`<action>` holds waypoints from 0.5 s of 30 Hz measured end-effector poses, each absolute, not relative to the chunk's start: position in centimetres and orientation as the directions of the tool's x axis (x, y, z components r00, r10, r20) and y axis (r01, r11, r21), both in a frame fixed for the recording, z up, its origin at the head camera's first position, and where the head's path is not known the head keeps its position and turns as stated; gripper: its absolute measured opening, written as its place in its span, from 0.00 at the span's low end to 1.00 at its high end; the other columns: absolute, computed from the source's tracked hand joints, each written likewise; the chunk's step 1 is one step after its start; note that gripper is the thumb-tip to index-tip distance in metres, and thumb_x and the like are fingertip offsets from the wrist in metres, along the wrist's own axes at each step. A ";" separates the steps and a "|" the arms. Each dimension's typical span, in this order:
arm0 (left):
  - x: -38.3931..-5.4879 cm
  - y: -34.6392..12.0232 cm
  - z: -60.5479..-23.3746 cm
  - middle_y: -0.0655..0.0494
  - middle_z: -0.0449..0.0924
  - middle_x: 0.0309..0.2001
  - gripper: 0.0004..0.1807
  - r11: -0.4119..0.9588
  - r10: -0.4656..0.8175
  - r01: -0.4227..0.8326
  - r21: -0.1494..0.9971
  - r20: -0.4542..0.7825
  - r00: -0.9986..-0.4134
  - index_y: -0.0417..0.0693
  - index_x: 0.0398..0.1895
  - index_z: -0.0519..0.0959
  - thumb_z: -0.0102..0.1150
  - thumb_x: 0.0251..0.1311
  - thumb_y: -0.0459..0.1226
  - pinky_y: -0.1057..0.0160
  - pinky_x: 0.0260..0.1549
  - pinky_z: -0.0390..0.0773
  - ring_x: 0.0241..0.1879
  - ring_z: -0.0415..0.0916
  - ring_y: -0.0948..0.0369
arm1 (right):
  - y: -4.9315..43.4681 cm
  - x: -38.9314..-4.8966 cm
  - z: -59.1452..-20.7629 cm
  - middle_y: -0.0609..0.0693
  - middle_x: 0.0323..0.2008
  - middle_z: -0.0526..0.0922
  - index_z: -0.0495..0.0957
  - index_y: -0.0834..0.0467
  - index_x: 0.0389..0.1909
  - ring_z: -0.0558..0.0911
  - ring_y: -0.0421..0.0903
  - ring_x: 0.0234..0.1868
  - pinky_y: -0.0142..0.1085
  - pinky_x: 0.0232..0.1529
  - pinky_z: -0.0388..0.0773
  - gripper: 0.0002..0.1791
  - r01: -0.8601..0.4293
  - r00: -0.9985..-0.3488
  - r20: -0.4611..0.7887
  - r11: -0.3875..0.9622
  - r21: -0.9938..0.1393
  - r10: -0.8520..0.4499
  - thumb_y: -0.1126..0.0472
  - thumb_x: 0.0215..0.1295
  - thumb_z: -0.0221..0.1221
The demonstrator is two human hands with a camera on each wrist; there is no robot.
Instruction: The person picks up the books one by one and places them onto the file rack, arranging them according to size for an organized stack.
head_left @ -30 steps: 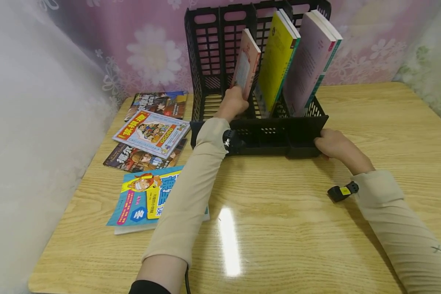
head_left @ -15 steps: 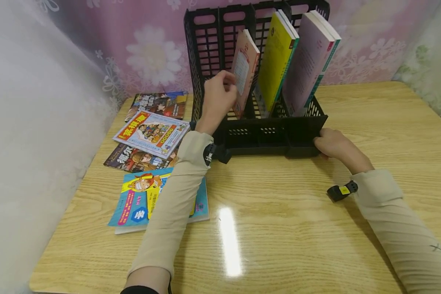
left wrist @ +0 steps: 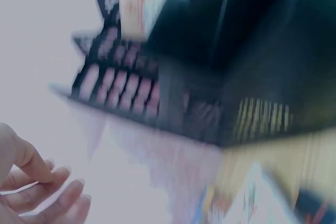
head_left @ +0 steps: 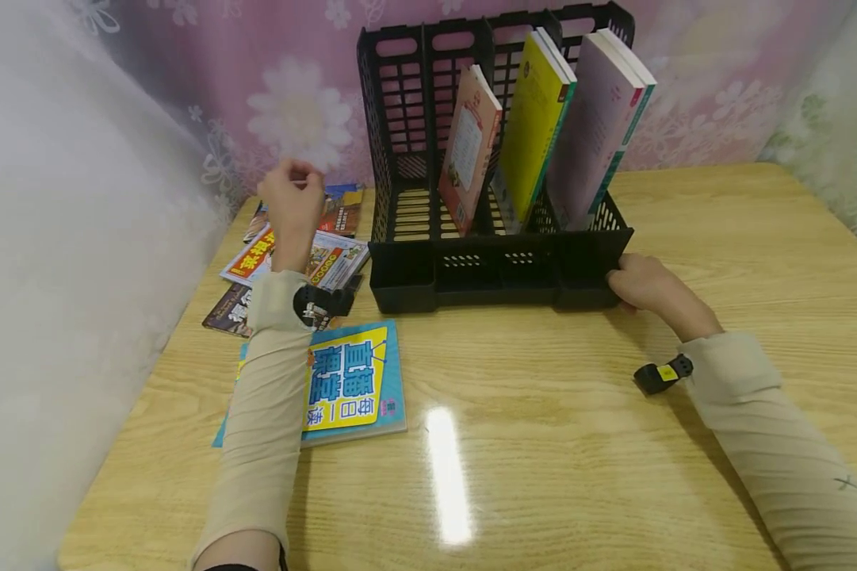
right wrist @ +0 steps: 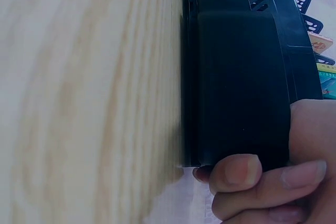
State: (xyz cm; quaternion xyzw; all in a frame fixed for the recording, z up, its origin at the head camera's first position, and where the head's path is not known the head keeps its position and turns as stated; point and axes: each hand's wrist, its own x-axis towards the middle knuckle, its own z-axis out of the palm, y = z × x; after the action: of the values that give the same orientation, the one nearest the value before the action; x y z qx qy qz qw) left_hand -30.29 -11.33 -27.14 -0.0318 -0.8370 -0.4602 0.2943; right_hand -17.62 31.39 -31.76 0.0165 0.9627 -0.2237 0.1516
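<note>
My left hand (head_left: 294,202) is in the air over the pile of books at the left, its fingers loosely bent and holding nothing; the left wrist view, blurred, shows the same bare fingers (left wrist: 62,182). With my right hand (head_left: 645,284) I grip the front right corner of the black book rack (head_left: 499,274). In the right wrist view curled fingers (right wrist: 268,192) lie at the rack's end. Three books stand in the rack's slots: a thin pink book (head_left: 468,151), a yellow book (head_left: 531,135) and a thick lilac book (head_left: 592,135), each leaning slightly.
Under and behind my left arm lie a blue-and-yellow book (head_left: 357,381), a light blue comic-style book (head_left: 342,262) and dark-covered books (head_left: 228,309). The wooden table (head_left: 542,444) meets a floral curtain (head_left: 292,103) behind.
My left hand has let go of the pink book, which now stands in the rack, and has swung left over the flat books. My right hand has stayed on the rack's corner.
</note>
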 end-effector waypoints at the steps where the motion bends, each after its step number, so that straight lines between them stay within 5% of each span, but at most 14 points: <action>1: -30.4 -12.4 -27.5 0.46 0.83 0.34 0.11 0.599 -0.243 0.284 0.749 0.507 -0.827 0.38 0.35 0.83 0.50 0.62 0.33 0.66 0.32 0.71 0.33 0.78 0.55 | 31.3 -17.6 -31.9 0.53 0.15 0.74 0.66 0.68 0.30 0.70 0.50 0.22 0.39 0.27 0.64 0.16 0.101 -0.954 -0.299 0.898 -0.429 -0.035 0.61 0.66 0.35; 9: -30.9 -19.0 -30.2 0.50 0.72 0.31 0.06 0.682 -0.301 -0.013 0.732 0.264 -0.916 0.39 0.34 0.75 0.55 0.60 0.35 0.61 0.30 0.66 0.29 0.67 0.57 | 31.3 -17.5 -32.1 0.53 0.15 0.74 0.67 0.68 0.29 0.70 0.50 0.21 0.38 0.26 0.63 0.16 0.108 -0.953 -0.300 0.897 -0.428 -0.029 0.61 0.67 0.35; 15: -30.0 -22.4 -33.3 0.39 0.66 0.46 0.31 0.736 -0.316 -0.257 0.627 -0.017 -0.949 0.34 0.47 0.66 0.64 0.57 0.51 0.45 0.44 0.64 0.47 0.64 0.42 | 30.9 -17.6 -32.3 0.52 0.13 0.73 0.68 0.67 0.27 0.68 0.48 0.19 0.38 0.26 0.63 0.17 0.099 -0.951 -0.307 0.897 -0.430 -0.042 0.61 0.67 0.35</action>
State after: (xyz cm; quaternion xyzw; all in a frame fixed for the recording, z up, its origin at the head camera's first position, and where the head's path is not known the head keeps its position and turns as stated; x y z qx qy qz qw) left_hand -30.04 -22.35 -33.27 0.1540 -0.9305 -0.3293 0.0452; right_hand -17.61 30.91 -32.34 0.0148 0.9614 -0.2260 0.1563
